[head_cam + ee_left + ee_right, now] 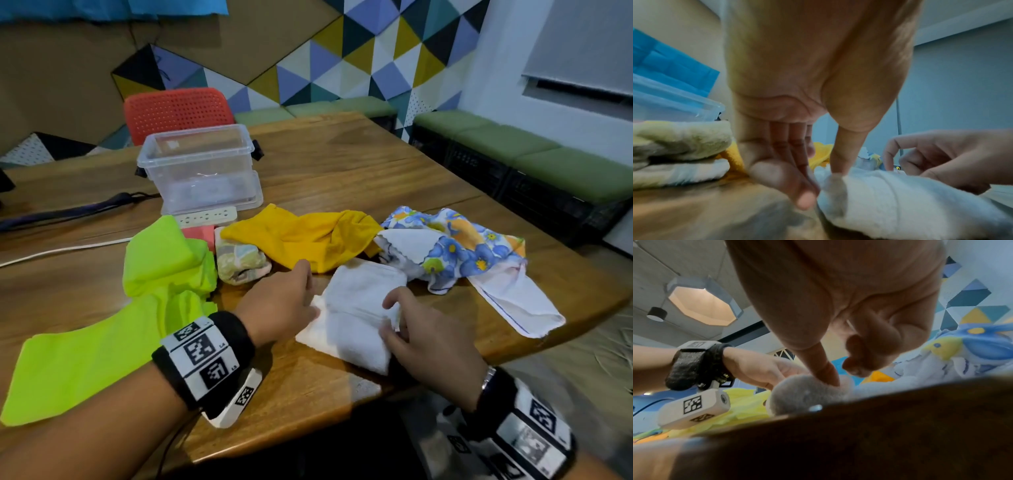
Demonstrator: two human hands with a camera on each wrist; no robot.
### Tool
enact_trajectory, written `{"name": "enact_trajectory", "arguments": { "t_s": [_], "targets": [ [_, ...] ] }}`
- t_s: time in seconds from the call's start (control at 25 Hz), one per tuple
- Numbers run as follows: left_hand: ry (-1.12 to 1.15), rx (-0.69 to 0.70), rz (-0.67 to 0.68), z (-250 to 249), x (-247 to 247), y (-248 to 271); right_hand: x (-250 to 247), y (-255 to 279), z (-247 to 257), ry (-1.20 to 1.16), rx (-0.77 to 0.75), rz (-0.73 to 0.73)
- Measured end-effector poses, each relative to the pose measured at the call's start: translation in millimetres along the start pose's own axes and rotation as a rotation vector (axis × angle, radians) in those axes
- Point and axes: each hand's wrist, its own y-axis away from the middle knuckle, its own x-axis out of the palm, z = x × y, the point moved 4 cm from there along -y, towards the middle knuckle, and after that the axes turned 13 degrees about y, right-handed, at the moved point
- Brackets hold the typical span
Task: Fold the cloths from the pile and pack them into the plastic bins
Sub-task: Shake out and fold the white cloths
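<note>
Head view: no brand name or readable word appears; the only markings are black-and-white square code tags on the wristbands (202, 356), with tiny characters beside them too small to read. A white towel (356, 318), thick and fluffy, lies partly folded on the wooden table (342, 164) near its front edge. The left hand (284, 305) pinches the towel's left edge between thumb and fingers; the left wrist view shows the thumb (840, 155) on top of the pile and the fingers (785, 178) under the edge. The right hand (424, 339) grips the towel's right end, thumb pressed into the pile and fingers curled.

A clear plastic bin (202, 164), rectangular with a raised rim and dark side clips, stands at the back left of the table, well apart from the towel; whether it stands on a second container cannot be told. Between bin and towel lie a smooth neon-green cloth (113, 342), a small patterned plush towel (239, 263) already folded, a crumpled mustard-yellow cloth (301, 236) and a thin cloth printed with blue and orange flowers (459, 246). A white power strip (209, 216) lies just before the bin. A red perforated chair (178, 109) stands behind the table.
</note>
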Motion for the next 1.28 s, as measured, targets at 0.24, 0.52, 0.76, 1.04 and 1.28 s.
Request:
{"name": "enact_trajectory", "arguments": {
  "t_s": [0.24,0.52,0.76,1.04,1.28],
  "targets": [
    [0.176,0.131,0.055,-2,8,10,5,2,1,0.003,-0.055,-0.053],
    [0.011,0.097,0.074,5,18,-1,2,7,3,-0.048,-0.138,-0.168],
    [-0.053,0.257,-0.004,-10,13,9,12,29,10,0.155,-0.391,-0.046],
    [-0.166,0.312,0.331,-13,18,54,-7,37,10,-0.172,-0.334,0.01],
    [0.246,0.163,0.196,-22,6,7,-15,14,-8,-0.454,-0.107,0.064]
  ]
}}
